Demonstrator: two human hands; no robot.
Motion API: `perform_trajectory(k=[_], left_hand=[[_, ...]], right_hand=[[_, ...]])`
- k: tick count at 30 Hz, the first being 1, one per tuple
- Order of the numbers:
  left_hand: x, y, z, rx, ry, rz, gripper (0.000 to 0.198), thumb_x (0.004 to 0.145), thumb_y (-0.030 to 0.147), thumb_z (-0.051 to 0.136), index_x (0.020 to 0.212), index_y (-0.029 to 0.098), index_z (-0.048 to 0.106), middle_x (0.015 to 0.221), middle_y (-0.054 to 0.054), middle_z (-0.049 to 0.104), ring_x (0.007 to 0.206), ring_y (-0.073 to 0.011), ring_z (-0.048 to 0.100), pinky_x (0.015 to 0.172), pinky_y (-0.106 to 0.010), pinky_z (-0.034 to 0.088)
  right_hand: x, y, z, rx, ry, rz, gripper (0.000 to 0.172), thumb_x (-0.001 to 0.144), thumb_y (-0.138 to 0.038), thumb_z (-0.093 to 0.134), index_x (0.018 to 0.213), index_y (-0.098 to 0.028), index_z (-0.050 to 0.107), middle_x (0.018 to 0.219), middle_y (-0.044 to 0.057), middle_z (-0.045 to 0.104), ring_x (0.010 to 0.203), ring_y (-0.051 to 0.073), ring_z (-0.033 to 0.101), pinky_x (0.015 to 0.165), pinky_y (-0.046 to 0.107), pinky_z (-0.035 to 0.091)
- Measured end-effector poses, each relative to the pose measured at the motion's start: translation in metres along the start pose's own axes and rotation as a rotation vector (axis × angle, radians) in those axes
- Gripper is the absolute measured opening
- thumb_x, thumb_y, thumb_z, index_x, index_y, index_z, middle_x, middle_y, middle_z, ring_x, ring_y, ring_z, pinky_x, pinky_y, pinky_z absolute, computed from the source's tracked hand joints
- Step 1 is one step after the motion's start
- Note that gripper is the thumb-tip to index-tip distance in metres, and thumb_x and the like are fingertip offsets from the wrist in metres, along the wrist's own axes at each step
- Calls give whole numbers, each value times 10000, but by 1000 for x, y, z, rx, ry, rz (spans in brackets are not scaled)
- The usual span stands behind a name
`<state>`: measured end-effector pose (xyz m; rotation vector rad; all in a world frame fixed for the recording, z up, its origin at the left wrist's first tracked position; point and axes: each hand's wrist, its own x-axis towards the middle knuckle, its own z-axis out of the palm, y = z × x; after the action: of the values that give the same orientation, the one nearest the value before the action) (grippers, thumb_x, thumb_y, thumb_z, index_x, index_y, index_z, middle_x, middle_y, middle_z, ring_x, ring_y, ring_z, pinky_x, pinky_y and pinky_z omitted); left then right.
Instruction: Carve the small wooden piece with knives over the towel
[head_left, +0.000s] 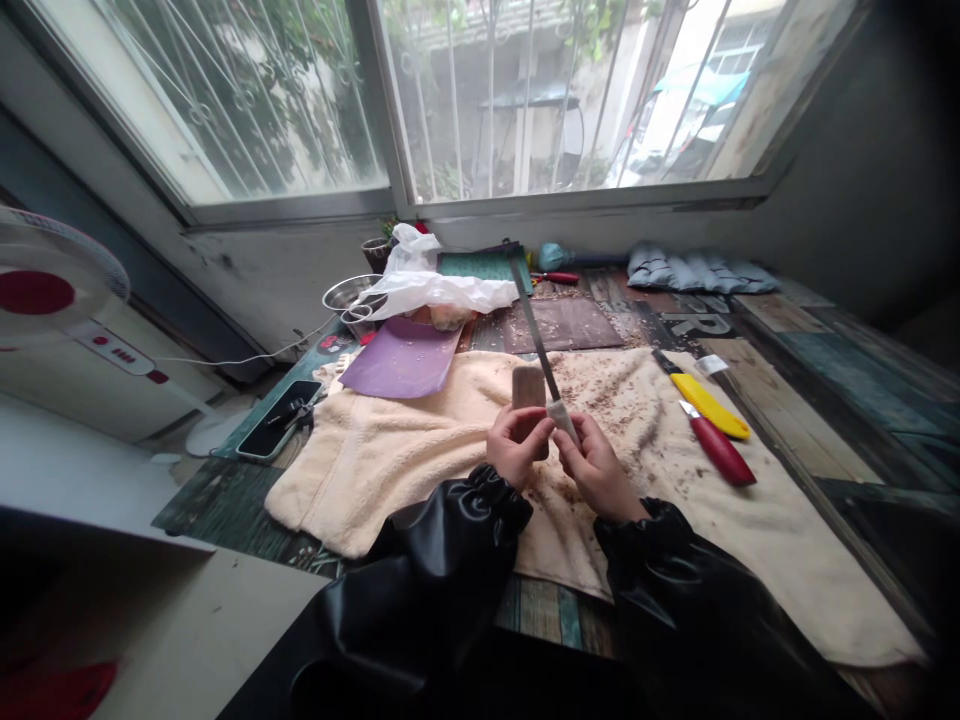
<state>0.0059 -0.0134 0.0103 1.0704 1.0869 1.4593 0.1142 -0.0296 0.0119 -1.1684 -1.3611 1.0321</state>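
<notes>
My left hand (519, 445) is closed around a small brown wooden block (529, 387), whose rounded top end stands up above the fingers. My right hand (596, 465) grips the pale, wrapped-looking handle of a long, narrow metal file (535, 328). The blade points up and away from me, leaning left, just to the right of the block. Both hands are close together over a cream towel (420, 425) scattered with brown wood shavings. To the right on the towel lie a red-handled knife (721, 450) and a yellow-handled cutter (709, 405).
A purple sheet (405, 357), a white plastic bag (457, 292) and a metal bowl (352, 292) are at the back left. A phone with keys on it (279, 420) lies at the left edge. Behind are a green mat (480, 265) and a grey padded bundle (697, 270). A fan (56, 285) stands left.
</notes>
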Motion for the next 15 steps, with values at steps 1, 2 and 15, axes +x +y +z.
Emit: perform_trajectory(k=[1, 2, 15], left_hand=[[-1, 1, 1, -14, 7, -19, 295, 589, 354, 663, 788, 140, 622, 768, -30, 555, 604, -93, 537, 481, -189, 431], [-1, 1, 2, -21, 18, -29, 307, 572, 360, 675, 774, 136, 618, 757, -28, 552, 579, -88, 531, 456, -185, 423], [2, -11, -1, 84, 98, 8, 290, 638, 414, 602, 733, 143, 640, 581, -2, 537, 496, -76, 494, 429, -182, 388]], right_hand=[[0, 0, -1, -105, -2, -46, 230, 761, -366, 462, 918, -198, 475, 638, -17, 486, 529, 99, 441, 487, 224, 369], [-1, 0, -1, -206, -13, -90, 221, 777, -359, 438, 922, -196, 476, 688, 2, 509, 589, 115, 469, 542, 241, 386], [1, 4, -2, -673, 46, -282, 223, 845, -298, 291, 869, -195, 487, 778, 54, 552, 718, 163, 509, 635, 264, 372]])
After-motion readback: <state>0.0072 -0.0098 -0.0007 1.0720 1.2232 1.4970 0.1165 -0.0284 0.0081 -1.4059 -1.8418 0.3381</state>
